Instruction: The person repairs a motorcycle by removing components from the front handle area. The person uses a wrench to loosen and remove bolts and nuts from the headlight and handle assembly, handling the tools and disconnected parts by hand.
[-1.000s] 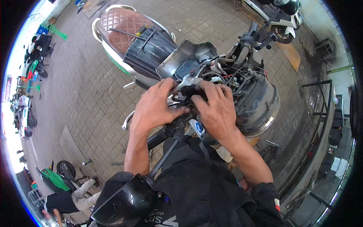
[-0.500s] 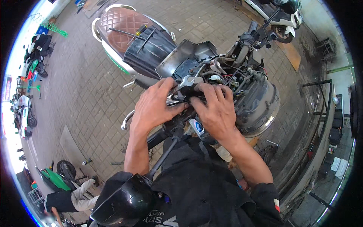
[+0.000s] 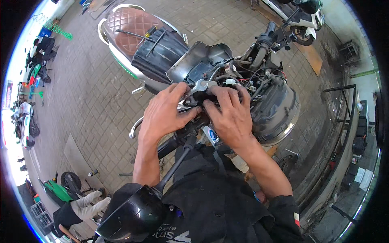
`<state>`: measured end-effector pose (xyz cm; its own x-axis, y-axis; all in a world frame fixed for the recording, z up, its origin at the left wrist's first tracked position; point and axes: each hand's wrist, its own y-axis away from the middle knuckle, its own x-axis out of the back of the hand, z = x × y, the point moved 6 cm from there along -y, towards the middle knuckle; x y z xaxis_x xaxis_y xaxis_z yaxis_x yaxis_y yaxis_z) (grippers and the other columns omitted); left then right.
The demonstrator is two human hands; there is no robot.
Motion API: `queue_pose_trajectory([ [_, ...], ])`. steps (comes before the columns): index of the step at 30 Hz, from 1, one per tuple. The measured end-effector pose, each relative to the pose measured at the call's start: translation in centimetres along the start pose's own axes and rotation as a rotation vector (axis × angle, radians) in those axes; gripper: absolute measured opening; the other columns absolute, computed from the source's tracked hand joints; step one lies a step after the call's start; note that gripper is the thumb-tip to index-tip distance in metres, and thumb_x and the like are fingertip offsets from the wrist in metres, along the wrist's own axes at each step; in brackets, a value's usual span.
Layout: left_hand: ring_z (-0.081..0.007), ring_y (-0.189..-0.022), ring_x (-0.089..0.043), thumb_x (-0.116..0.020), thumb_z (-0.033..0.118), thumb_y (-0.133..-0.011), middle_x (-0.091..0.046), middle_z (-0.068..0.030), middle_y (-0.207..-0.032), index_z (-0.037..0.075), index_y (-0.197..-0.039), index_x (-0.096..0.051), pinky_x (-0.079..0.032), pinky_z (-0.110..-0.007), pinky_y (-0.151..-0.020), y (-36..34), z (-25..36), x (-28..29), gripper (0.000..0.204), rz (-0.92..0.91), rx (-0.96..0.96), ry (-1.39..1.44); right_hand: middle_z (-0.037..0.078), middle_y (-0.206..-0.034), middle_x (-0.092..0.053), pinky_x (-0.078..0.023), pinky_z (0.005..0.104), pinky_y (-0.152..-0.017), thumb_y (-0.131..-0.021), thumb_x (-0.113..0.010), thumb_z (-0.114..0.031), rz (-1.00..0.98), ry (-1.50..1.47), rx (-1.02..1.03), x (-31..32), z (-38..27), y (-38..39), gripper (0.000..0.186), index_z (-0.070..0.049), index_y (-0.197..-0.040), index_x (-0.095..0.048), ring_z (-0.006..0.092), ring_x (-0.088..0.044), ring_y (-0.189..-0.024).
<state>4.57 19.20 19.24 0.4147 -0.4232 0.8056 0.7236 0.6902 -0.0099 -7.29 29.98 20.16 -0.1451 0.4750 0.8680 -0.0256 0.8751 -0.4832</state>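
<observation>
My left hand (image 3: 163, 113) is closed around the handle of a silver open-end wrench (image 3: 199, 86), whose jaw points toward my right hand. Facing it, my right hand (image 3: 231, 117) has its fingers curled over a black part at the handlebar; what they pinch is hidden beneath them. Both hands work close together above the handlebar (image 3: 168, 146) of a partly dismantled scooter. Just beyond my fingers, bare wiring (image 3: 247, 85) with a white connector (image 3: 230, 82) lies exposed. A silver brake lever (image 3: 135, 127) sticks out left of my left hand.
Tools lie on a black panel (image 3: 160, 48) across the brown quilted seat (image 3: 129, 28). A round black housing (image 3: 277, 111) sits at the scooter's front. A black mirror (image 3: 133, 214) rises near my left arm. Another person (image 3: 69, 216) is at lower left. A metal rack (image 3: 344, 117) stands right.
My right fingers have shifted very slightly at the black part, and the wiring beyond them has moved a little. My left hand keeps its place. The person at lower left has moved.
</observation>
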Motion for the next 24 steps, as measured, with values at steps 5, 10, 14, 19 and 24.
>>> queue_pose_trajectory([
  [5, -0.0378, -0.097, -0.065, -0.081, 0.034, -0.075, -0.066, -0.0126, -0.102, 0.006, -0.111, -0.061, -0.051, -0.046, -0.079, -0.06, 0.11, 0.02, 0.049, -0.007, -0.01, -0.012, 0.004, -0.122, -0.058, -0.034, 0.0539, -0.109, -0.082, -0.062, -0.018, -0.043, 0.044, 0.0, -0.18, -0.24, 0.06, 0.018, -0.009, -0.096, -0.069, 0.021, -0.055, -0.114],
  [10, -0.0375, -0.096, -0.065, -0.081, 0.035, -0.075, -0.065, -0.0124, -0.101, 0.007, -0.112, -0.062, -0.051, -0.046, -0.079, -0.01, -0.12, -0.09, 0.051, 0.0, -0.017, -0.026, 0.004, -0.122, -0.058, -0.034, 0.0531, -0.109, -0.083, -0.061, -0.017, -0.035, 0.036, 0.004, -0.15, -0.16, 0.08, 0.018, -0.01, -0.097, -0.069, 0.0211, -0.055, -0.115],
  [14, -0.0416, -0.095, -0.063, -0.081, 0.028, -0.075, -0.066, -0.0188, -0.097, 0.004, -0.105, -0.06, -0.049, -0.047, -0.078, -0.07, -0.01, -0.12, 0.044, 0.015, -0.02, 0.038, 0.005, -0.123, -0.058, -0.035, 0.052, -0.107, -0.083, -0.061, -0.017, -0.021, -0.067, -0.061, 0.17, 0.25, -0.33, 0.015, -0.012, -0.096, -0.068, 0.0228, -0.056, -0.111],
  [19, -0.0422, -0.093, -0.063, -0.08, 0.029, -0.076, -0.065, -0.0196, -0.094, 0.004, -0.104, -0.061, -0.049, -0.048, -0.077, -0.17, -0.1, -0.37, 0.042, 0.025, -0.02, 0.019, 0.007, -0.122, -0.059, -0.037, 0.0521, -0.104, -0.082, -0.062, -0.017, -0.004, -0.09, -0.057, 0.13, 0.59, -0.46, 0.011, -0.011, -0.091, -0.067, 0.0244, -0.057, -0.108],
  [24, -0.0422, -0.092, -0.063, -0.082, 0.028, -0.075, -0.065, -0.0209, -0.092, 0.003, -0.105, -0.061, -0.049, -0.047, -0.077, -0.14, -0.24, -0.28, 0.044, 0.038, -0.029, 0.027, 0.007, -0.121, -0.059, -0.039, 0.0524, -0.104, -0.079, -0.063, -0.017, -0.005, -0.049, -0.004, -0.02, 0.21, -0.27, 0.015, -0.009, -0.091, -0.067, 0.0243, -0.056, -0.11],
])
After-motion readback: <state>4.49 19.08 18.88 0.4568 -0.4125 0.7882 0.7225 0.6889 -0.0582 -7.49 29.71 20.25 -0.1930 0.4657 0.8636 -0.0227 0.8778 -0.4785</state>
